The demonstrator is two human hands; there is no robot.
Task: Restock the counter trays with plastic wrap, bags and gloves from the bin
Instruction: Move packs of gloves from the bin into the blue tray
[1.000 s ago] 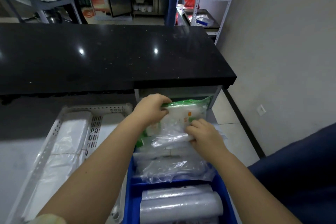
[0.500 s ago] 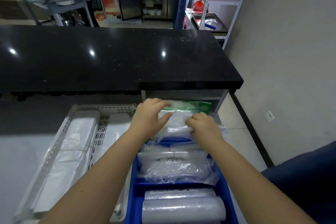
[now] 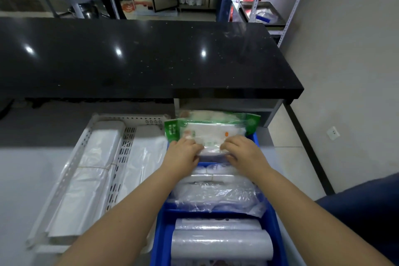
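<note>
Black stone table top (image 3: pixel 151 56) fills the far half of the view and overhangs a lower grey surface (image 3: pixel 32 179). On that surface lies a white perforated tray (image 3: pixel 129 118), split lengthwise. Its left compartment holds a flat stack of white plastic bags (image 3: pixel 90 179) tied round the middle with a thin band, and its right compartment holds a second flat stack (image 3: pixel 142 157). Just right of the tray, touching or nearly so, stands the blue bin (image 3: pixel 160 239). The near end of the bin holds rolls of plastic wrap (image 3: pixel 220 244) lying crosswise. The middle holds loose crinkled bundles of clear bags (image 3: pixel 216 196). Over the far end of the bin is a green-edged packet (image 3: pixel 213 130), clear-fronted with white contents, probably gloves; the print is too small to read. A second green-edged pack (image 3: pixel 250 121) lies behind it; I cannot tell what that one rests on. Left hand (image 3: pixel 183 153) and right hand (image 3: pixel 241 153) sit close together, each pinching the near edge of the front packet with fingers curled onto the film. Handling judgement: the packet looks light, soft and floppy, with a slick glossy film. An edge pinch will let it sag and may slide off. A better hold is across the body, thumb on top and fingers beneath, or at the stiffer green sealed ends. The clear bag bundles look limp and liable to spill apart, so scoop them from below. The wrap rolls look firm and heavier, so grip them round the barrel. Nothing here looks fragile.
</note>
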